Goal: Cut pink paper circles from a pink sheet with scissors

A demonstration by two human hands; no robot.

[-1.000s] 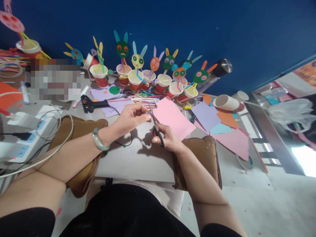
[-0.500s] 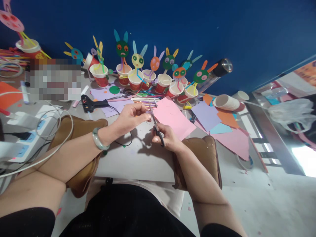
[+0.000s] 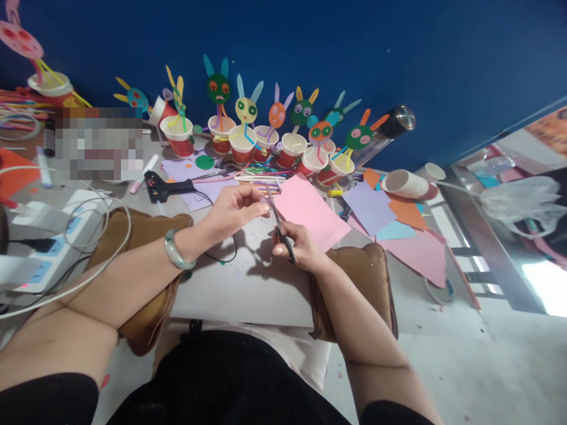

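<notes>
My right hand [image 3: 300,245] is closed around the black handles of a pair of scissors [image 3: 278,222], whose blades point up and away from me. Between thumb and fingertips, my left hand [image 3: 241,206] pinches a small piece of purple paper, mostly hidden by the fingers. The blades are right beside those fingertips; whether they touch the paper I cannot tell. Just beyond the scissors lies a pink paper sheet [image 3: 310,212]. A black glue gun [image 3: 167,188] rests left of my left hand, its cord running under that wrist.
Paper cups [image 3: 243,144] with paper rabbit figures line the blue wall. Purple paper [image 3: 370,206], stacked cups [image 3: 405,183] and a tape roll [image 3: 438,290] lie right. A power strip [image 3: 57,248] with loose cables is at left. Brown cushions [image 3: 361,268] sit under both forearms.
Hardly anything differs. My left fingertips have shifted very slightly, and the whole view has moved a little; both hands keep their grips.
</notes>
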